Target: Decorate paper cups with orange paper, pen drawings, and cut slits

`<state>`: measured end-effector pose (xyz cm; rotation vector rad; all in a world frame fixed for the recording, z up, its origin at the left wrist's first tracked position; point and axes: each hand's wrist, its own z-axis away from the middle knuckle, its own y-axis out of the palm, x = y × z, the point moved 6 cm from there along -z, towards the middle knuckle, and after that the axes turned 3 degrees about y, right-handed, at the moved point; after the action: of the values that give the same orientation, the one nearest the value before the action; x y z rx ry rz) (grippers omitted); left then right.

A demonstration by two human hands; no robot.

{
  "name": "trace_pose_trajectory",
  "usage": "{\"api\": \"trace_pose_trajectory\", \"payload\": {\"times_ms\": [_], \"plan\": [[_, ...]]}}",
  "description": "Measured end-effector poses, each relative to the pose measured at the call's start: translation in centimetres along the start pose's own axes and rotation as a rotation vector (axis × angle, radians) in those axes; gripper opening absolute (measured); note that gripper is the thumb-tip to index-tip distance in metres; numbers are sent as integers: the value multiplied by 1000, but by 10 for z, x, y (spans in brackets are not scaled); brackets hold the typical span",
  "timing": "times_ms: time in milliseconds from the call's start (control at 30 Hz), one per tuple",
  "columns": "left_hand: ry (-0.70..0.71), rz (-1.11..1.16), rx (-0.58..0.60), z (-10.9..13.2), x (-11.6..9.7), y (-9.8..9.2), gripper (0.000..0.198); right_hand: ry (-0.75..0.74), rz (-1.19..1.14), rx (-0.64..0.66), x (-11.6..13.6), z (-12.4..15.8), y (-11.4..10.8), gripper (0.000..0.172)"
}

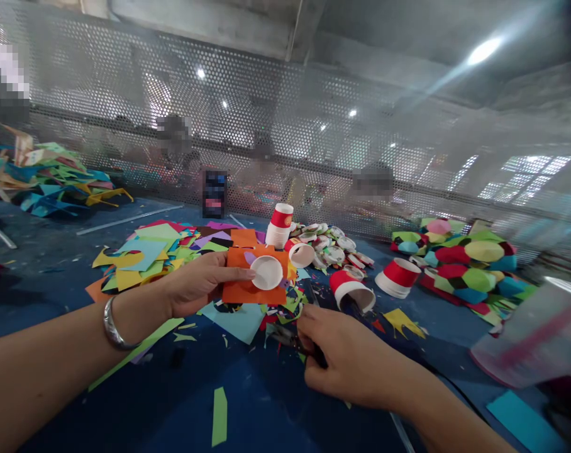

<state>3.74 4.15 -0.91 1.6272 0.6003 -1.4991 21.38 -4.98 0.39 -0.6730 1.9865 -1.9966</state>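
My left hand (pixel 198 283), with a silver bangle at the wrist, pinches a sheet of orange paper (pixel 236 292). Its thumb presses the edge of a white paper disc (pixel 268 273), like a cup base, lying on that sheet. A small purple piece pokes out beside the disc. Lower and to the right, my right hand (pixel 335 352) is closed around dark-handled scissors (pixel 290 338), whose blades point left and look blurred. Loose colored paper (pixel 236 321) and small scraps lie beneath both hands. Fingers of the right hand partly hide the handles.
Stacked paper cups (pixel 280 225) stand behind; a tipped cup (pixel 349 289) has something dark inside. Beyond are a disc pile (pixel 330 245), colored paper sheets (pixel 144 248) and patchwork paper pieces (pixel 478 258). A translucent container (pixel 531 333) is right. A perforated screen (pixel 248 94) borders the table.
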Motion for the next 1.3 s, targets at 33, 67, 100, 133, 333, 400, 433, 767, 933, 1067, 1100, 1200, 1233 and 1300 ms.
{"api": "trace_pose_trajectory", "payload": {"times_ms": [33, 67, 100, 133, 333, 400, 433, 767, 933, 1067, 1100, 1200, 1233, 1300], "plan": [[4, -5, 15, 0, 0, 0, 41, 2, 6, -16, -1, 0, 0, 11], [11, -12, 26, 0, 0, 0, 42, 4, 9, -30, -2, 0, -1, 12], [18, -19, 37, 0, -1, 1, 41, 9, 6, -43, -3, -1, -1, 13], [27, -24, 46, 0, -1, 1, 39, 17, -1, -53, -5, -1, -1, 14], [53, -32, -11, -1, -4, -7, 37, 145, -36, -93, -23, -2, -6, 17], [55, -4, -41, -2, -4, -10, 39, 167, -125, -114, -29, -2, -9, 15], [59, 10, -42, -3, -5, -11, 40, 169, -192, -128, -31, -2, -10, 13], [22, -113, 47, -1, 1, -5, 34, 287, -627, -190, -40, -4, -29, 35], [12, -88, 138, 3, 6, 10, 36, 286, -687, -237, -42, -5, -25, 36], [7, -80, 173, 6, 8, 18, 34, 274, -720, -231, -39, -5, -22, 34], [7, -87, 185, 6, 8, 19, 33, 270, -726, -226, -38, -5, -22, 33], [15, -90, 243, 7, 8, 25, 31, 261, -751, -211, -35, -5, -21, 33], [19, -88, 257, 7, 8, 26, 32, 255, -758, -208, -34, -5, -20, 33], [23, -86, 261, 7, 8, 27, 35, 244, -770, -201, -33, -5, -19, 34]]}}
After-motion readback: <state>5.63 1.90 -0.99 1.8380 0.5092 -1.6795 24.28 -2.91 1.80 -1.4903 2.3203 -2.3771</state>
